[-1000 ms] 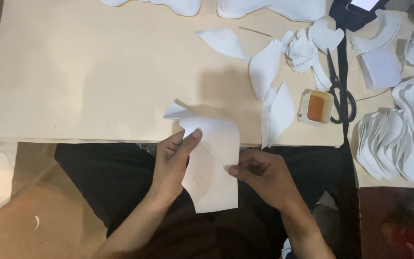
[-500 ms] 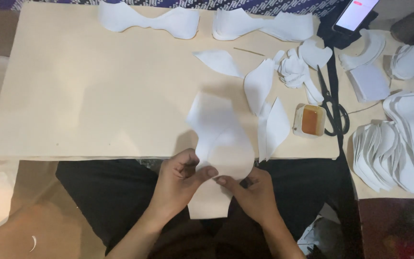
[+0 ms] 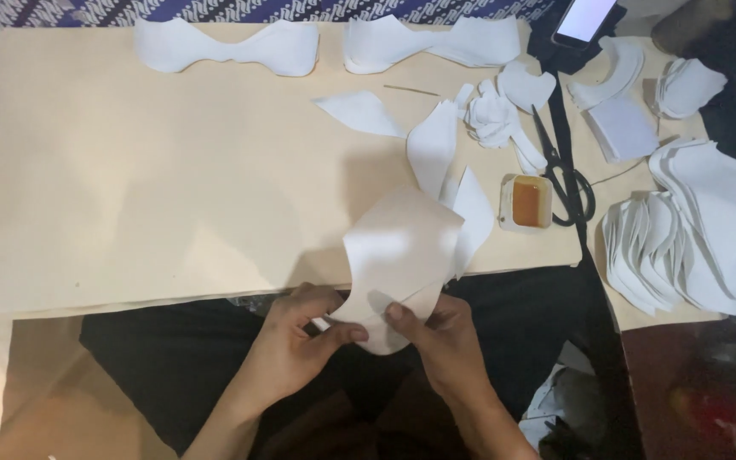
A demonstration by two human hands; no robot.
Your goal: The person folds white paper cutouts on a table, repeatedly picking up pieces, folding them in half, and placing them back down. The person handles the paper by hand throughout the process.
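Low in the frame, just right of centre, both hands pinch the bottom of a curved white fabric panel [image 3: 402, 247]. The left hand [image 3: 296, 336] grips its lower left edge, the right hand [image 3: 436, 332] clamps the lower right. The panel rises above the fingers, overlapping the beige table [image 3: 146, 187] edge.

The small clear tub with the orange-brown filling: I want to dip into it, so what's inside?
The small clear tub on the beige board holds an orange-brown mass filling its middle. Its depth and whatever lies beneath it are hidden.
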